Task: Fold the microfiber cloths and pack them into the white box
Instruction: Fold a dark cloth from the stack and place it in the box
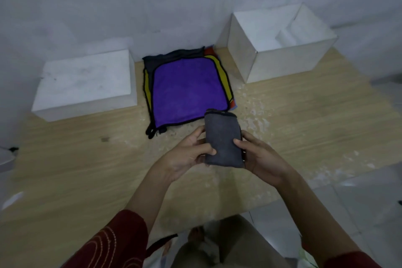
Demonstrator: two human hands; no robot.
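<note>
A folded dark grey cloth (223, 139) is held upright above the wooden table, between both hands. My left hand (187, 154) grips its left edge, thumb across the front. My right hand (258, 154) grips its right edge, thumb on the front too. Behind it lies a flat stack of cloths (187, 91): a purple one on top, with yellow, dark grey and orange edges showing beneath. The open white box (280, 65) stands at the back right, and something white lies inside it.
A closed white box (87, 85) sits at the back left, beside the stack. The wooden table (87, 169) has worn pale patches right of the stack. A white wall rises right behind the boxes. The table's front edge runs near my knees.
</note>
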